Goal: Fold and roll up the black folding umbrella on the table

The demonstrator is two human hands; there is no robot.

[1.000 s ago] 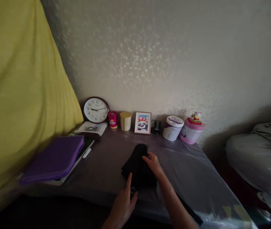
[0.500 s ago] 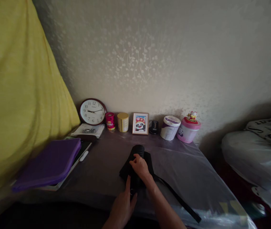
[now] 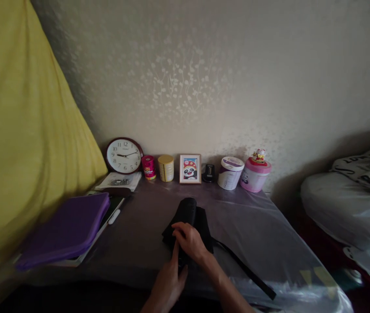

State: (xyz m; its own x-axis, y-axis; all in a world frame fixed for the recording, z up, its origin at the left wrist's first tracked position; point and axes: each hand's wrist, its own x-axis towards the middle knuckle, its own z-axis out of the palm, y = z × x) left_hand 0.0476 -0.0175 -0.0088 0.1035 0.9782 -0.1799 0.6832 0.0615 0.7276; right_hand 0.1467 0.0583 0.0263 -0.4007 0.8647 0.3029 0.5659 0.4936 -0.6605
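Note:
A black folded bag (image 3: 187,217) lies in the middle of a table under clear plastic sheeting (image 3: 263,230). Its black strap (image 3: 243,271) trails off to the right toward the table's front edge. My right hand (image 3: 189,241) rests on the bag's near part with the fingers curled over the fabric. My left hand (image 3: 168,282) lies at the bag's near edge, its index finger stretched forward and pressing on the bag.
Along the wall stand a round clock (image 3: 123,155), a red tin (image 3: 148,167), a yellow tin (image 3: 166,168), a panda picture frame (image 3: 190,168), a white tub (image 3: 230,173) and a pink tub (image 3: 255,174). A purple case (image 3: 66,230) lies left. Yellow curtain (image 3: 18,143) hangs left.
My right hand slid from the bag's right side toward its near middle. The black strap came into sight on the right. The view shifted slightly.

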